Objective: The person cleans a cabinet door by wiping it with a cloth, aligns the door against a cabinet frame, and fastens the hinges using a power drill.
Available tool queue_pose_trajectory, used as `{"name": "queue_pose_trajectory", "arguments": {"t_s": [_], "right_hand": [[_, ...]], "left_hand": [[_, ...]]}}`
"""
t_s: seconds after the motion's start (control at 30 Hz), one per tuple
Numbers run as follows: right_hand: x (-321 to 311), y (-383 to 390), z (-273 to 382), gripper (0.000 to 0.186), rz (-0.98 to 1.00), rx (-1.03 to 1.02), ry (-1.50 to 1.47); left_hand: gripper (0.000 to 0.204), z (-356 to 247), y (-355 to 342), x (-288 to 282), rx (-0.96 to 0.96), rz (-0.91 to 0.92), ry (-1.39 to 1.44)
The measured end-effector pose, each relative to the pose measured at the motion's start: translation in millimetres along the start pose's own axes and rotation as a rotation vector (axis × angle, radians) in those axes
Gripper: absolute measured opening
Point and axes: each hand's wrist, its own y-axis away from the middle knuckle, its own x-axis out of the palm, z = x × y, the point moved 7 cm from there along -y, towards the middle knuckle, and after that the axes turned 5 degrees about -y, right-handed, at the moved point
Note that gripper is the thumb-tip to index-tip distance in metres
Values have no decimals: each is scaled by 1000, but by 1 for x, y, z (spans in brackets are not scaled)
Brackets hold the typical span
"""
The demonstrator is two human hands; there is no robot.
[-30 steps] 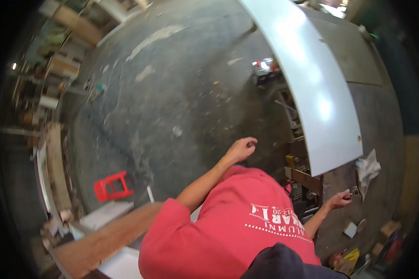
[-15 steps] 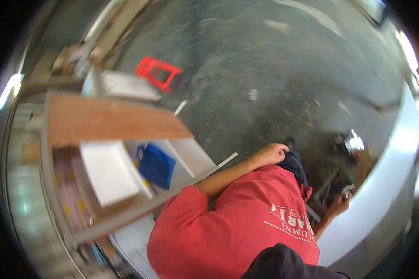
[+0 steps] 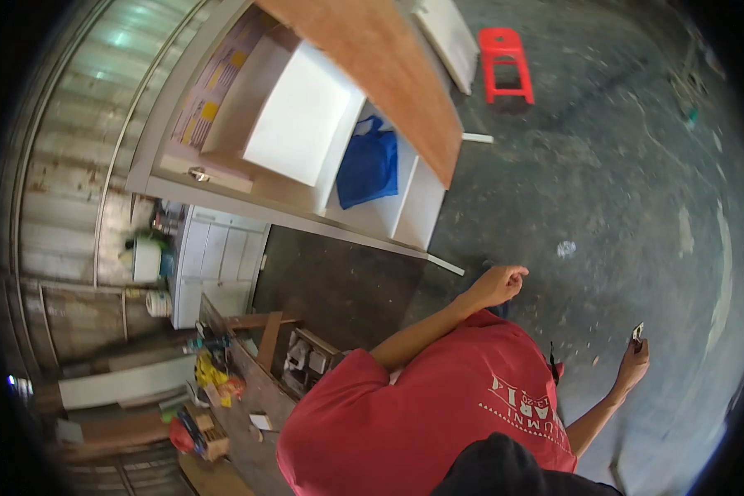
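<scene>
My left hand [image 3: 499,286] is in front of my body, its fingers curled loosely and the index finger pointing right. Nothing shows in it. Out to the right, my right hand [image 3: 634,365] grips a small silvery metal cabinet hinge [image 3: 637,333], which sticks up past the fingertips. Ahead and to the left of my left hand is a grey-framed cabinet [image 3: 306,225] lying with its compartments facing up. Inside it are a white panel [image 3: 302,116] and a blue cloth bag [image 3: 370,165]. A metal fitting [image 3: 198,174] sits at its left inner edge. Neither hand touches the cabinet.
A red plastic stool [image 3: 504,66] stands on the concrete floor [image 3: 587,190] beyond the cabinet. A white cabinet [image 3: 215,264] is at the left. A cluttered workbench [image 3: 248,413] with tools and boxes lies at lower left, near a corrugated metal wall [image 3: 66,174].
My view has swung left; the cabinet and stool now sit higher and further right in it. The workbench has come into sight. My right hand still holds the hinge.
</scene>
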Motion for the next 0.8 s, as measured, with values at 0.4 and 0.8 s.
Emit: {"name": "queue_pose_trajectory", "arguments": {"t_s": [0.4, 0.8], "right_hand": [[209, -46, 404, 18, 699, -695, -494], [293, 37, 580, 28, 1193, -1666, -340]], "left_hand": [[39, 30, -45, -194, -88, -474, -3], [38, 63, 4, -230, -567, -924, 578]]}}
